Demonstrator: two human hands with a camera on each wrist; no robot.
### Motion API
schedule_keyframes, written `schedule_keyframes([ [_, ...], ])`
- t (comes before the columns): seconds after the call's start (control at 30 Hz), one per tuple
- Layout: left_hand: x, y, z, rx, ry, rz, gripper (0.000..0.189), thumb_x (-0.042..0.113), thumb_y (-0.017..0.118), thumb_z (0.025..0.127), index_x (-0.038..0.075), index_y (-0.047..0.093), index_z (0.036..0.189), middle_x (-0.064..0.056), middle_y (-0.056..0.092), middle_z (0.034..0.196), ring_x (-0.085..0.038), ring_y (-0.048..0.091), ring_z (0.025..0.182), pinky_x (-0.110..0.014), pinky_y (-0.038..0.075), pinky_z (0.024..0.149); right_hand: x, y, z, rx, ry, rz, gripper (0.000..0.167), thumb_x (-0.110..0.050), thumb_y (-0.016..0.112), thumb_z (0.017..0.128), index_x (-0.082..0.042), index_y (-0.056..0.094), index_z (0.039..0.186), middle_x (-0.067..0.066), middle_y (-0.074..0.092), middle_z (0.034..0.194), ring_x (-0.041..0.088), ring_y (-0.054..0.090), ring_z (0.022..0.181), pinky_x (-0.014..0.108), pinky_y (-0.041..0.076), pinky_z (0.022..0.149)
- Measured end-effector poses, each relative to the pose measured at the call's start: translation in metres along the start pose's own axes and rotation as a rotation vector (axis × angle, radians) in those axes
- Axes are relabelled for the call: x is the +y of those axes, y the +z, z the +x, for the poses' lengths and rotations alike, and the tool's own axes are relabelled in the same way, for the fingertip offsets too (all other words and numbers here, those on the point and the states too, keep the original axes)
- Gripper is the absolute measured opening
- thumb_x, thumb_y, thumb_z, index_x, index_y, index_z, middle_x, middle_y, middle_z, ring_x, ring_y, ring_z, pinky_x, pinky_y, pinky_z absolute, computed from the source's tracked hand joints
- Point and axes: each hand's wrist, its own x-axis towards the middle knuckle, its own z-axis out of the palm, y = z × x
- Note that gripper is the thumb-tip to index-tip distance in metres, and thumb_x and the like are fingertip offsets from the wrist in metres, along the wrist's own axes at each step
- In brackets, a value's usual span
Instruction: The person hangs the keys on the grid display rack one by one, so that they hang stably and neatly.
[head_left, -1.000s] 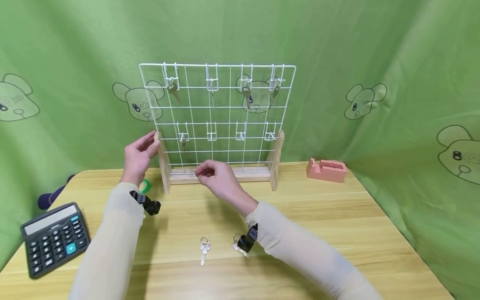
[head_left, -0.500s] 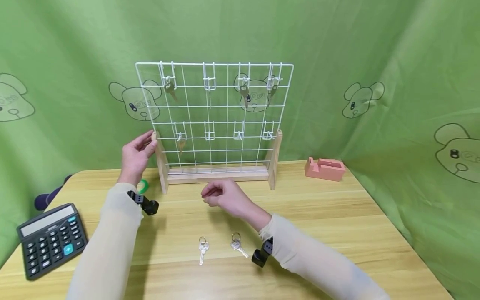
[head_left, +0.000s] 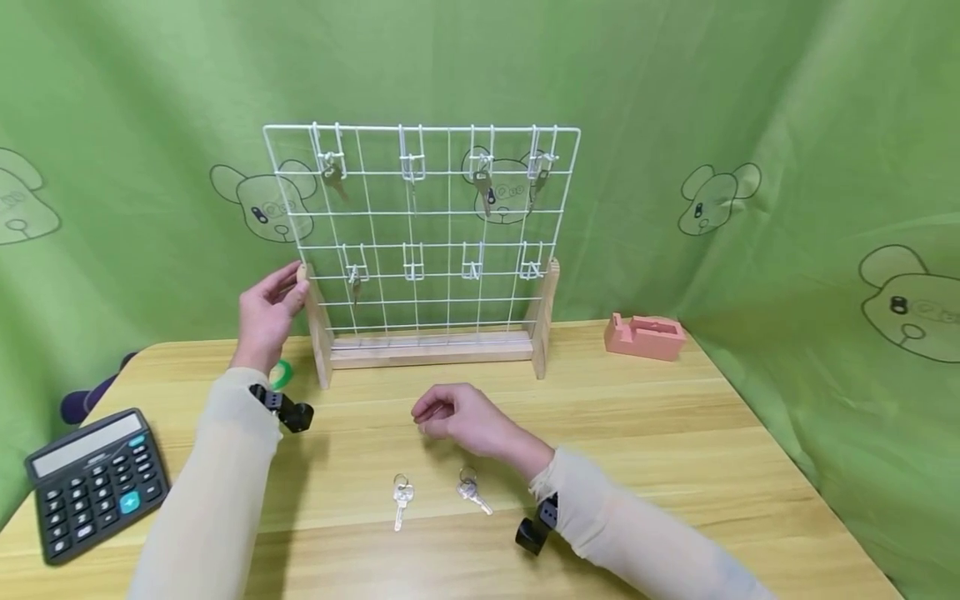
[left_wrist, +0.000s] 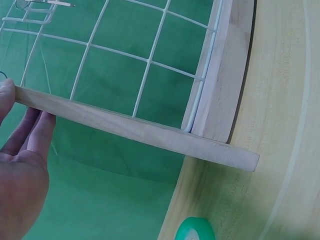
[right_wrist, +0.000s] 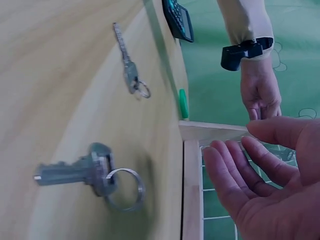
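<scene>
My left hand [head_left: 264, 321] grips the top of the left wooden post [left_wrist: 120, 125] of a white wire grid rack [head_left: 431, 355], thumb on one side and fingers on the other. Over the table, in front of the rack, my right hand [head_left: 468, 423] hovers with loosely curled fingers and holds nothing. Nearest to it lies a key with a ring [head_left: 472, 493]; a second ringed key [head_left: 402, 500] lies to its left. Keys hang from hooks in the rack's upper row, including a key [head_left: 482, 187]. One more key [head_left: 356, 287] hangs at the lower left hook.
A black calculator [head_left: 96, 483] lies at the table's left. Behind my left wrist is a green tape roll [head_left: 282, 375]. A pink tape dispenser [head_left: 645, 337] stands at the back right. Green cloth [head_left: 645, 100] surrounds the wooden table [head_left: 660, 458].
My right hand has drawn back from the rack's lower part towards the loose keys, uncovering the right one. The left hand has kept its grip on the post. The hanging lower key has swung.
</scene>
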Motion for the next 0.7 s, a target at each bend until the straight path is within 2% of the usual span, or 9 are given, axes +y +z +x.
schedule_keyframes([
  [0.13,0.0,0.0,-0.001,-0.005,-0.004,-0.012,0.049,0.016,0.064,0.096,0.013,0.05,0.143,-0.011,0.049,0.144,-0.023,0.049,0.127,-0.02,0.048,0.099,0.005,0.004,-0.002,-0.052,-0.004,-0.022,0.025,0.002,0.07,0.085,0.005,0.065,0.109,0.015,0.066,0.101,0.017,0.061,0.086,0.025,0.055,0.08],
  [0.4,0.0,-0.001,-0.002,-0.022,-0.004,-0.044,0.049,0.015,0.065,0.095,0.014,0.051,0.142,-0.011,0.048,0.144,-0.023,0.049,0.128,-0.02,0.048,0.099,0.005,0.014,-0.008,-0.151,0.022,-0.052,0.025,-0.001,0.073,0.084,0.004,0.066,0.108,0.006,0.067,0.093,0.015,0.063,0.085,0.023,0.056,0.078],
  [0.7,-0.001,-0.002,-0.001,-0.023,0.005,-0.061,0.049,0.017,0.066,0.095,0.015,0.052,0.142,-0.012,0.048,0.145,-0.025,0.05,0.127,-0.02,0.048,0.099,0.004,0.026,-0.006,-0.209,0.039,-0.182,0.019,-0.001,0.075,0.083,-0.003,0.068,0.101,0.002,0.066,0.089,0.009,0.06,0.081,0.02,0.054,0.077],
])
